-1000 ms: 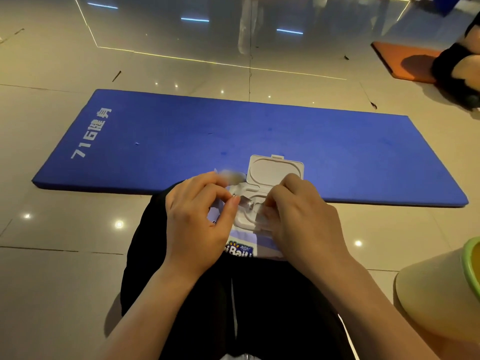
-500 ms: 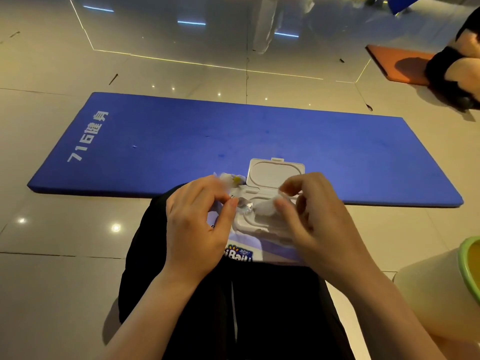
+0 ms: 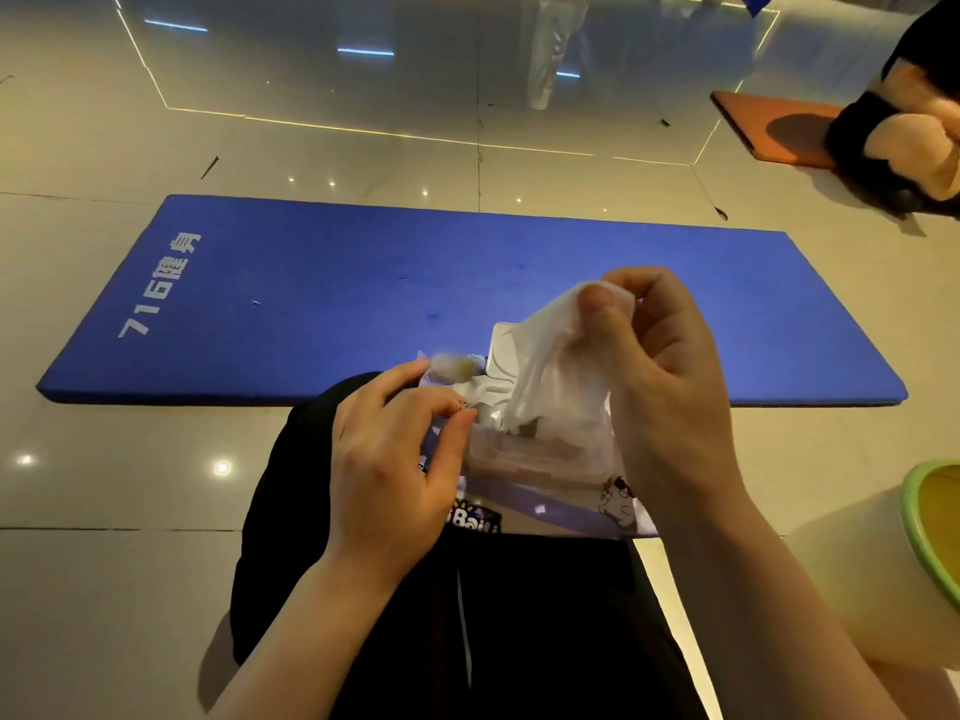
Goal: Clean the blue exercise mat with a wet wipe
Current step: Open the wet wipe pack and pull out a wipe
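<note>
- The right hand (image 3: 670,366) pinches the top of a white wipe (image 3: 556,371) between thumb and fingers, up above the pack (image 3: 545,491).
- The bottom of the wipe is not out yet. It goes down into the hole in the pack.
- The left hand (image 3: 395,465) is curled on the left end of the pack, with thumb and fingers pinching its wrapper there.
- The pack rests on the person's lap, and its white lid (image 3: 501,350) stands open behind the wipe.
- The blue mat (image 3: 322,298) lies flat on the shiny floor (image 3: 104,485), just past the knees. No hand and no wipe touches it yet, so I think the cleaning has not begun.
- What could go wrong: the wipe may tear if it is pulled too fast, because it is thin and wet.
- A second wipe may come out too, stuck to the first one.
- The pack may slide off the lap if the left hand lets go.
- Small dark spots show on the mat. They may get missed if only the middle is rubbed.
- Counting: one blue mat, one pack, one wipe out, two hands.
- Also one orange mat (image 3: 769,127) far away on the right, and one green-rimmed tub (image 3: 924,532) near the right arm.
</note>
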`<state>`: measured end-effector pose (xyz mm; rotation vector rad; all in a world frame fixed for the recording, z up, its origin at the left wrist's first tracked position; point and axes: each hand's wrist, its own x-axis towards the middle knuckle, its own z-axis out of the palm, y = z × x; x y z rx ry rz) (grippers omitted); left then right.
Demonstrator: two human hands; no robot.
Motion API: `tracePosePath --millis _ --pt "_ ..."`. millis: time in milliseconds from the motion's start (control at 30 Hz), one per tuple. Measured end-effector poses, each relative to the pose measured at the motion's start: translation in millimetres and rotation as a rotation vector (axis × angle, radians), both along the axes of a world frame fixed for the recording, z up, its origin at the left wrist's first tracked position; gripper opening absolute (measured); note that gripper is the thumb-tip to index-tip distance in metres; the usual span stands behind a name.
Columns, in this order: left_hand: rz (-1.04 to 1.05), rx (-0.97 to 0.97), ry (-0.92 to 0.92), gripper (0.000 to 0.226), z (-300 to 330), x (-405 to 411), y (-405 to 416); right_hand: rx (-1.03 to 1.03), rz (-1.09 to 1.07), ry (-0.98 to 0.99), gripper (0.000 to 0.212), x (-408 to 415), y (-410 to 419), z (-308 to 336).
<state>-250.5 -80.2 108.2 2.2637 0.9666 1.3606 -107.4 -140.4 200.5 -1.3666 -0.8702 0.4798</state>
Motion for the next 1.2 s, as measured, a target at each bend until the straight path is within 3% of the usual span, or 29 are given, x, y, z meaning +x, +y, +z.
tracePosePath --millis 300,400,533,600,767,933,1067,1200 --pt "-0.033 -0.034 -0.018 0.012 -2 -2 1 0.031 -0.080 -0.139 0.018 19 -5 15" --pt "-0.020 0.001 -0.006 0.024 1 -2 1 0.077 -0.214 -0.198 0.018 35 -16 17" --pt "-0.051 0.085 0.002 0.024 0 -3 1 0.132 -0.449 -0.459 0.013 56 -41 14" --pt "-0.079 0.027 -0.042 0.027 2 -2 0 0.073 -0.404 -0.512 0.022 58 -53 7" --pt "-0.090 0.003 -0.008 0.008 9 12 -5 -0.211 -0.056 -0.617 0.030 50 -58 -16" --pt "-0.142 -0.072 0.027 0.009 5 9 -5 -0.581 0.035 -0.756 0.015 41 -53 -35" --pt "-0.161 -0.083 0.021 0.011 5 9 -5 -0.663 0.143 -0.744 0.026 41 -55 -30" --pt "-0.211 -0.135 0.009 0.029 3 8 -3 -0.681 0.143 -0.747 0.036 41 -57 -32"
